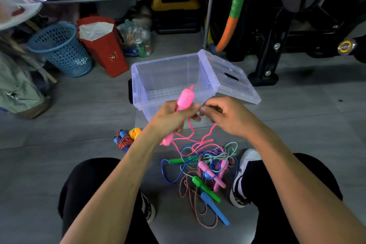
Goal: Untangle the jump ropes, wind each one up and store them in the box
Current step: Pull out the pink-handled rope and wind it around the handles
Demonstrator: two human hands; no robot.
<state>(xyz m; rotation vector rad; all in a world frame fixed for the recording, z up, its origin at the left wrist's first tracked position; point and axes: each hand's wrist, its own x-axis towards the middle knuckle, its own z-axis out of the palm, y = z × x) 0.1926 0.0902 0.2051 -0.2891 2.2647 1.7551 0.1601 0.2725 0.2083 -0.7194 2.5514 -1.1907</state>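
Head view: pink jump rope being wound over the open box.

The pink handles (183, 103) are gripped in the left hand (172, 117); the thin pink cord (191, 136) is pinched by the right hand (223, 115), just near of the clear box (168, 77). The cord is judged light, limp and snag-prone where it trails into the tangled pile (206, 166); the rigid handles are best held.

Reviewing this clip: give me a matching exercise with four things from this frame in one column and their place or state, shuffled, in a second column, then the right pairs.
Things:
1. pink handles
2. clear box
3. blue-handled wound rope
4. tangled pile of ropes

Places or states:
A. on the floor between the person's feet
B. gripped in the left hand
C. open, nothing inside
D. bundled on the floor, left of the pile

Pairs: 1-B, 2-C, 3-D, 4-A
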